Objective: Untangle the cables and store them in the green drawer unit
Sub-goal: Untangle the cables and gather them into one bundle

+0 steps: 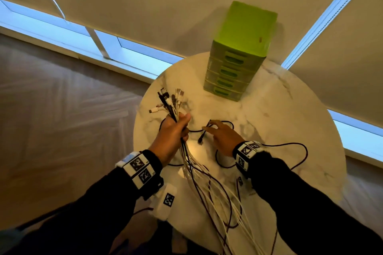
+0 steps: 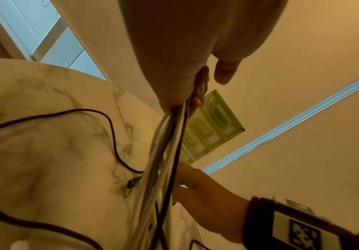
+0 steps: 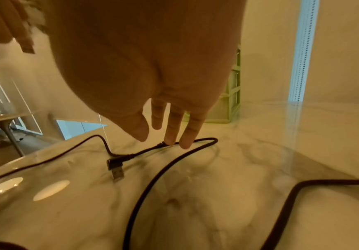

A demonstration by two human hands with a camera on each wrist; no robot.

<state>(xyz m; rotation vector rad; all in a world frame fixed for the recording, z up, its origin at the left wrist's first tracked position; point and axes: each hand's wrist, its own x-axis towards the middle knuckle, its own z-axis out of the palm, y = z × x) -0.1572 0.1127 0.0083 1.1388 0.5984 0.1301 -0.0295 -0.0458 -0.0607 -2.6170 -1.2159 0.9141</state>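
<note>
My left hand (image 1: 174,132) grips a bundle of white and dark cables (image 1: 172,101) above the round marble table (image 1: 279,120). The plugs fan out above the fist and the tails hang past the near edge. In the left wrist view the bundle (image 2: 165,152) runs down from the left hand's palm (image 2: 184,50). My right hand (image 1: 222,135) lies flat, its straight fingertips (image 3: 172,140) touching a loose dark cable (image 3: 152,182) on the tabletop. That cable's angled USB plug (image 3: 116,170) lies just left of the fingers. The green drawer unit (image 1: 244,33) stands at the table's far side, all drawers closed.
The dark cable loops widely across the right of the table (image 1: 304,151). Window blinds hang close behind the drawer unit. The table's left edge drops to a wooden floor (image 1: 62,109). A white tagged box (image 1: 167,203) hangs below my left wrist.
</note>
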